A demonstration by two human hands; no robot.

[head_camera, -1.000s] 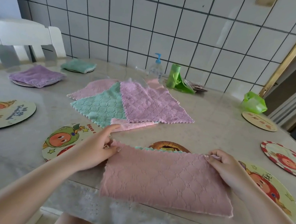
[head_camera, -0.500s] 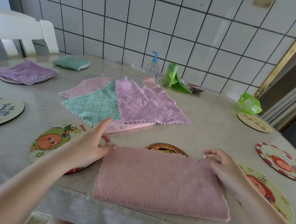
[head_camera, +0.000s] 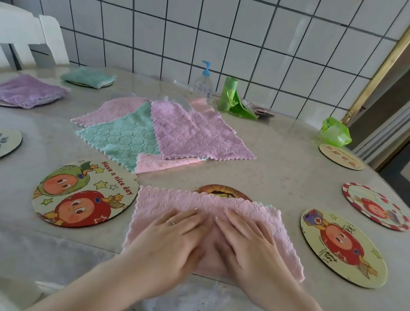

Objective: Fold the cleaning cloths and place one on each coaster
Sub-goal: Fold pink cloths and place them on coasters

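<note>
Left hand [head_camera: 169, 240] and right hand [head_camera: 249, 241] lie side by side, fingers straight and flat, pressing the folded pink cloth [head_camera: 262, 217] onto the table [head_camera: 282, 175]. Relative to that cloth: a brown coaster [head_camera: 223, 190] shows at its far edge, partly covered; the apple coaster [head_camera: 85, 193] lies just left, a red-fruit coaster [head_camera: 343, 247] right, and the unfolded cloth pile [head_camera: 166, 133] beyond.

Folded cloth [head_camera: 255, 219] between two coasters [head_camera: 85, 193]; cloth pile [head_camera: 166, 133] behind
</note>
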